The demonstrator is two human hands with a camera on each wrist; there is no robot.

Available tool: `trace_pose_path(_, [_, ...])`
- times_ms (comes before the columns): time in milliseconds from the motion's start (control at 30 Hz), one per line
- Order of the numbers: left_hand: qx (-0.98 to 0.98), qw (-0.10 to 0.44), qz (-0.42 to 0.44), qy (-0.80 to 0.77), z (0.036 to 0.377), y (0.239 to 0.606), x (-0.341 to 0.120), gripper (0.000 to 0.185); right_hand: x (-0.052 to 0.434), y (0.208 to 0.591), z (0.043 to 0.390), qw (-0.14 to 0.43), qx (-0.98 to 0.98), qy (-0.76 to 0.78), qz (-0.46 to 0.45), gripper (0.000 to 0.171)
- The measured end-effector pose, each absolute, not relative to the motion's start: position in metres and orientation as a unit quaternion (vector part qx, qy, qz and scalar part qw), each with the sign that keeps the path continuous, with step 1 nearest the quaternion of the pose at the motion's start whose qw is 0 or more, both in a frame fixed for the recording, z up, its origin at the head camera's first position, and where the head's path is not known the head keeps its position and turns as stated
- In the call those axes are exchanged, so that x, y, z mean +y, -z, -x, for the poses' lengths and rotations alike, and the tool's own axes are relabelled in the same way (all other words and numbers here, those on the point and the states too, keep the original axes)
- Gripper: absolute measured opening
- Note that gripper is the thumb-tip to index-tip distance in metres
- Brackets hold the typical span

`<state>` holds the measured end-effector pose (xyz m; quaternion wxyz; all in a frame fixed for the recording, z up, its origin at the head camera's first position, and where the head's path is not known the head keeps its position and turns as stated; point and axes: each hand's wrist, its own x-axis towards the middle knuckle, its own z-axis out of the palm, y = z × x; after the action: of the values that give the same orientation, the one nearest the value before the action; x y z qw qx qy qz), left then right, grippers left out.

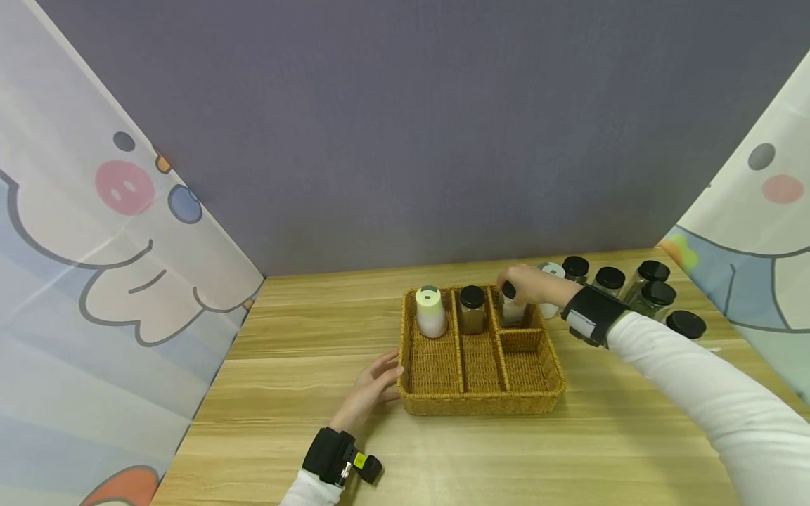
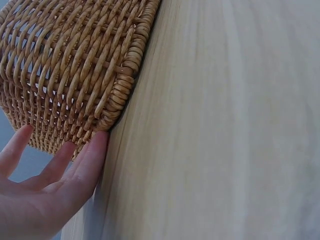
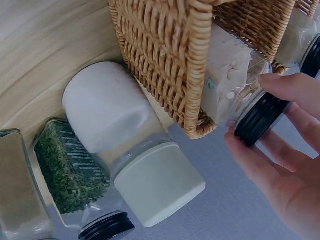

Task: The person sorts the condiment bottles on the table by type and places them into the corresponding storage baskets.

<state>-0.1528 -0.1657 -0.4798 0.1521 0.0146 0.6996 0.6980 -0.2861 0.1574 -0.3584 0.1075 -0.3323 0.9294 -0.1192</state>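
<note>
Jar (image 3: 235, 85) w/ black lid stands in back-right compartment of wicker basket (image 1: 481, 393); right hand (image 1: 528, 284) grasps it at the lid. Left hand (image 1: 370, 386), fingers straight, touches basket's left wall. White-lidded jar (image 3: 130, 150) & herb jar (image 3: 70, 175) just outside basket, on table (image 1: 285, 337).

You are working at a wooden table (image 1: 304, 393); a wicker basket (image 1: 481, 404) is sitting on it just beside your left-hand fingertips, and spice jars (image 1: 652, 281) are standing beyond your right wrist.
</note>
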Motion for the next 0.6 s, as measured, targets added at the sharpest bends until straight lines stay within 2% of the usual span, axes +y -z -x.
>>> trace_pose_path(333, [0.704,0.152,-0.015,-0.693,0.1521,0.4775,-0.1641,0.061,0.1571,0.3573,0.2831,0.123,0.937,0.109,0.309,0.037])
trace_pose_path(600, [0.703,0.153,-0.016,-0.695,0.1527,0.4791,-0.1651,0.061,0.1593,0.3587,0.28,0.105,0.938,0.113,0.311,0.036])
